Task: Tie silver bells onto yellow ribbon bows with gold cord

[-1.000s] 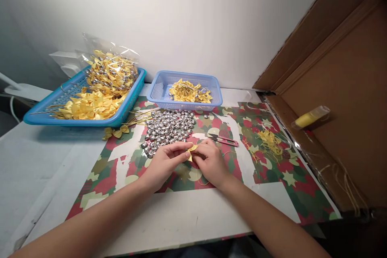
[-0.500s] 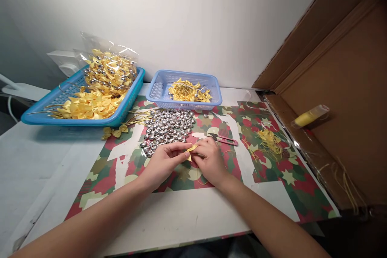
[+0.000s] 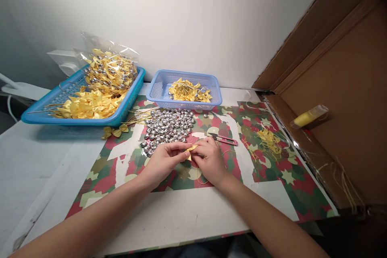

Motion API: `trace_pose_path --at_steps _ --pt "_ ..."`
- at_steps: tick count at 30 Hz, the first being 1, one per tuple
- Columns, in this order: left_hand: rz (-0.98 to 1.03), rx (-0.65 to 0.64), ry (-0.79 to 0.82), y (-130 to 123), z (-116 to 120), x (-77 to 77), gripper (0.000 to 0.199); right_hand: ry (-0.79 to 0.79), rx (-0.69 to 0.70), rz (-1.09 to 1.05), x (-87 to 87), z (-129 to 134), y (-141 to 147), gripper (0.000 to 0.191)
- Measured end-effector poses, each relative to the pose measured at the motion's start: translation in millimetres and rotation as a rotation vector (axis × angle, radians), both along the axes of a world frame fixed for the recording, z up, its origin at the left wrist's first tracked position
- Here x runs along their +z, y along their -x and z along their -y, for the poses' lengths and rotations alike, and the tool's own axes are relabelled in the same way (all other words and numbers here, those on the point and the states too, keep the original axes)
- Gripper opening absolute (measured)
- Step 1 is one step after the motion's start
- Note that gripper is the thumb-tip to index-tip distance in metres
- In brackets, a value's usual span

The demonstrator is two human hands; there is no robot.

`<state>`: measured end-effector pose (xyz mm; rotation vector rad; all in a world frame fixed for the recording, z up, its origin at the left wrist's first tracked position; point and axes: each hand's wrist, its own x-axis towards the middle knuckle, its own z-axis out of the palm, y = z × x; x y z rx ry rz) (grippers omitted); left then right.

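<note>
A small yellow ribbon bow [image 3: 190,156] is pinched between my two hands over the patterned sheet. My left hand [image 3: 165,163] grips its left side between thumb and forefinger. From the right, my right hand [image 3: 211,160] is closed on the same piece, its fingertips partly hiding it. A thin yellow thread [image 3: 199,177] curves down beneath my right hand. Just beyond the left hand lies a pile of shiny silver beads [image 3: 169,127]. Pink-handled thread snips [image 3: 225,140] rest on the sheet beyond my right hand.
A blue basket [image 3: 72,121] at the left holds yellow bows and a clear bag [image 3: 110,64] of more. A smaller basket [image 3: 184,105] with yellow pieces stands at the back. Thread scraps [image 3: 270,143] lie right, near a cardboard wall [image 3: 341,88] and a yellow-filled tube [image 3: 310,117].
</note>
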<state>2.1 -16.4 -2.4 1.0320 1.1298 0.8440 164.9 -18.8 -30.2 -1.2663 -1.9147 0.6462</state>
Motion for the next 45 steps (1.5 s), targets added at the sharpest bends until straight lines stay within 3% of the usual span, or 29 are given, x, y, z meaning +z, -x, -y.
trace_pose_path --at_steps 40,45 --pt "-0.125 -0.061 0.006 2.6 -3.1 -7.1 0.039 -0.010 -0.069 0.061 -3.4 -0.3 0.5 0.020" --pt "-0.136 -0.048 0.003 1.5 -2.9 -7.9 0.037 -0.063 -0.096 0.058 6.1 0.5 -3.9 0.014"
